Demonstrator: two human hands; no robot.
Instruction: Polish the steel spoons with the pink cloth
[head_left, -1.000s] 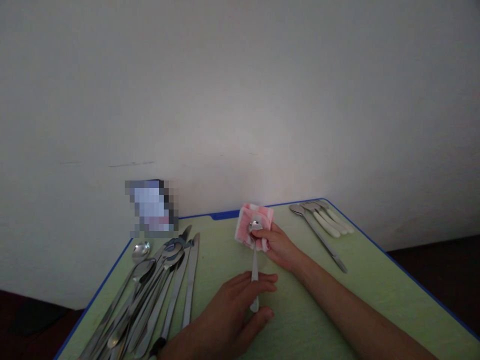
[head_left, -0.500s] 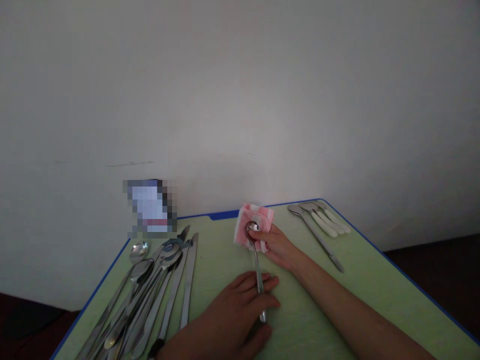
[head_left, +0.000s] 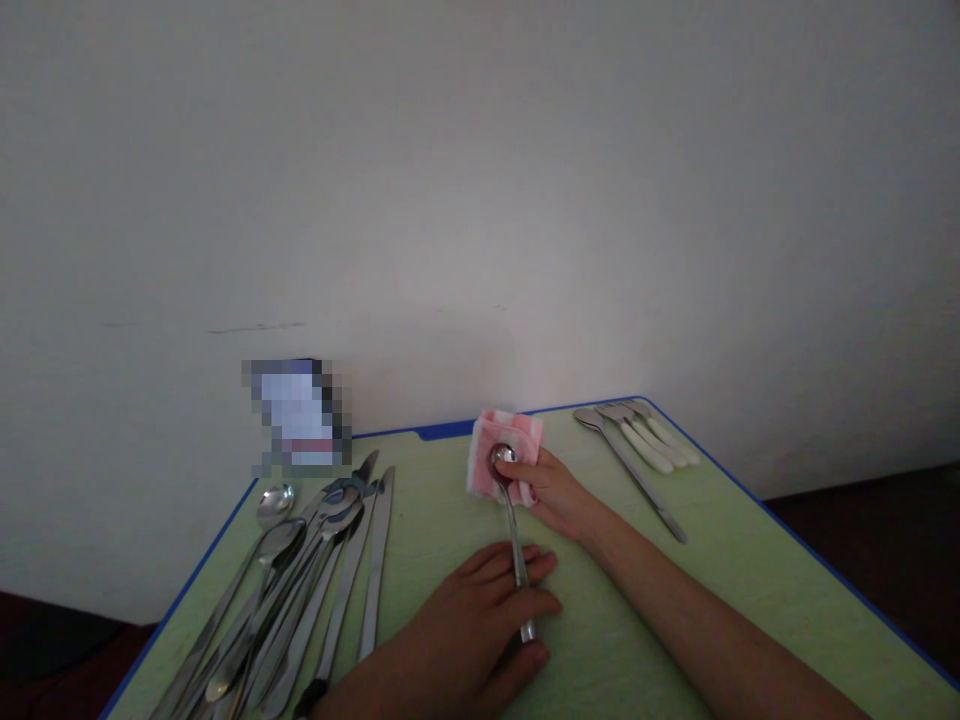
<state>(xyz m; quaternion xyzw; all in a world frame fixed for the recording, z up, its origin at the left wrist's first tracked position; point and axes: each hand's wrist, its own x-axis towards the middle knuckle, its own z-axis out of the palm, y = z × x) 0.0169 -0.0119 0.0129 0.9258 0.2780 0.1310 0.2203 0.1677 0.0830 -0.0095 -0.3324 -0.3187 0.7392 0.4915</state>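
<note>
Between my two hands a metal spoon [head_left: 512,520] slants across, its bowl at the far end and its handle toward me. My right hand [head_left: 551,485] grips a folded pink and white cloth [head_left: 487,440] behind the bowl, the thumb pressed onto the bowl's inner side. Lower down, my left hand [head_left: 499,610] has the handle between its fingers, with the handle's end showing near the thumb. The part of the cloth under the bowl and my right fingers is hidden.
Left on the green table [head_left: 427,500] lies a pile of spoons and knives [head_left: 300,590]. At the right are a long-handled spoon [head_left: 634,480] and several white-handled forks [head_left: 649,445]. A blurred phone-like device [head_left: 296,410] leans against the wall [head_left: 480,200] behind.
Almost nothing differs. The cloth and spoon bowl sit very slightly farther left, and both hands keep their hold.
</note>
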